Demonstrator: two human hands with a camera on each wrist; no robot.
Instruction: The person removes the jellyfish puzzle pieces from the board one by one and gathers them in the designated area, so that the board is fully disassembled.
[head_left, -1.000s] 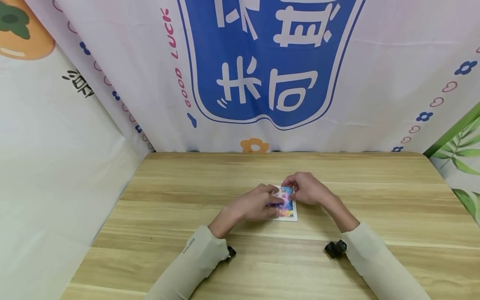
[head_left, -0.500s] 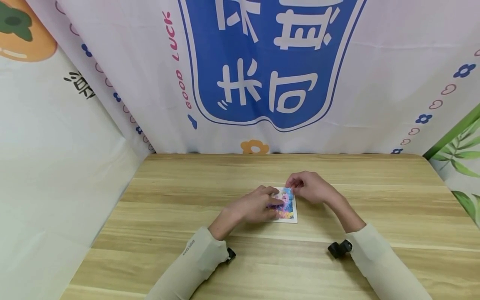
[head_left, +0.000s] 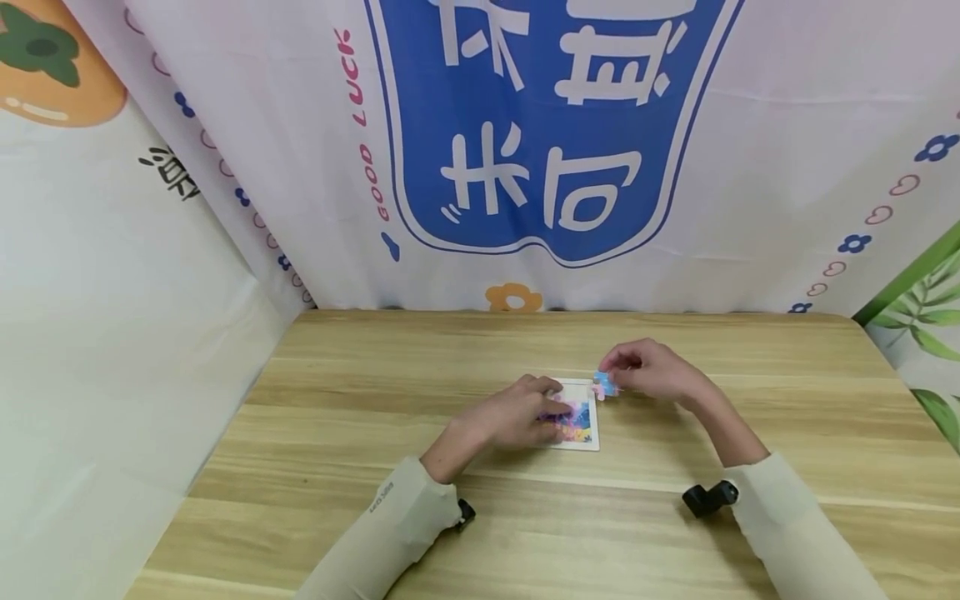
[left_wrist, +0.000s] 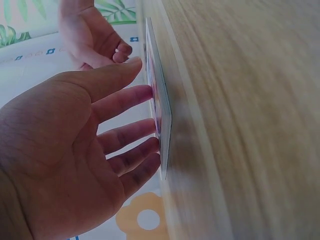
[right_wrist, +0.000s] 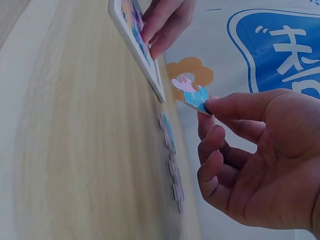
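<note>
A small jigsaw puzzle in a white frame tray (head_left: 597, 433) lies flat on the table, its printed picture pink, blue and yellow. My left hand (head_left: 517, 414) reaches over its left part, nearly straight fingertips resting on the picture, as the left wrist view also shows at the hand (left_wrist: 75, 130). Just right of the tray, my right hand (head_left: 660, 372) pinches a blue and pink puzzle piece (right_wrist: 195, 97) between thumb and fingers, lifted off the table. The tray's upper part shows bare white. Part of the picture is hidden under my left hand.
In the right wrist view, loose puzzle pieces (right_wrist: 167, 132) lie on the wooden table (head_left: 345, 392) beside the tray. A printed cloth (head_left: 750, 208) hangs at the table's back edge. Small black devices (head_left: 708, 498) are strapped at both wrists.
My right hand has drawn the puzzle piece out of the tray's upper right corner and moved right with it. The left hand has stayed on the puzzle.
</note>
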